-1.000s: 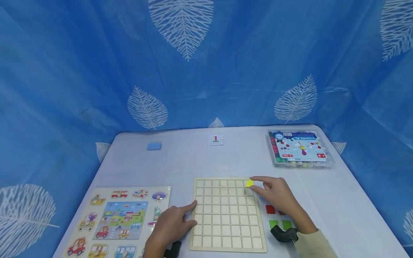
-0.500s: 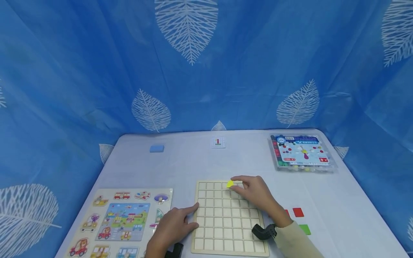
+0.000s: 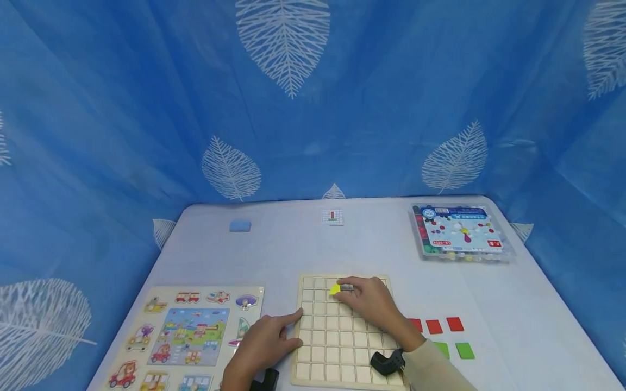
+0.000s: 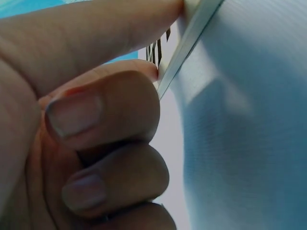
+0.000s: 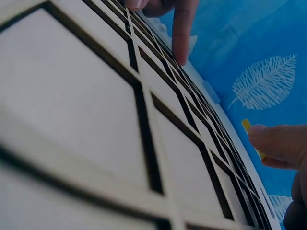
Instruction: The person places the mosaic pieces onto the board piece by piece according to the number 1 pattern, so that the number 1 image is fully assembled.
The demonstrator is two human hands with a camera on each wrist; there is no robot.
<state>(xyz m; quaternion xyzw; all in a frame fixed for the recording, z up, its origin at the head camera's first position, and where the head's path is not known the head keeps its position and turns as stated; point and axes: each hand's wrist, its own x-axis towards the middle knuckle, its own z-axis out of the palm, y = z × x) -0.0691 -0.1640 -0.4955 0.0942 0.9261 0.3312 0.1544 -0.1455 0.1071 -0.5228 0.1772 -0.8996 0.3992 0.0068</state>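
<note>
My right hand [image 3: 371, 301] pinches a small yellow tile [image 3: 335, 289] between thumb and index finger, over the upper part of a wooden grid board [image 3: 337, 331]. In the right wrist view the yellow tile [image 5: 246, 125] looks thin and seen on edge, apart from the grid. My left hand [image 3: 266, 338] rests at the board's left side, index finger and thumb reaching its edge. The left wrist view shows a finger of the left hand [image 4: 96, 110] touching the board's rim [image 4: 184, 48], with other fingers curled against nothing visible.
Red tiles [image 3: 433, 326] and green tiles [image 3: 464, 351] lie right of the board. A picture puzzle board [image 3: 195, 331] is at left. Farther back are a blue block [image 3: 240, 226], a pattern card [image 3: 332, 216] and a clear plastic case [image 3: 462, 233]. A blue curtain [image 3: 367, 136] hangs behind.
My right hand has carried the yellow tile leftward from the board's upper right corner, then slightly toward me. More red and green tiles now show. The left hand has stayed at the board's edge.
</note>
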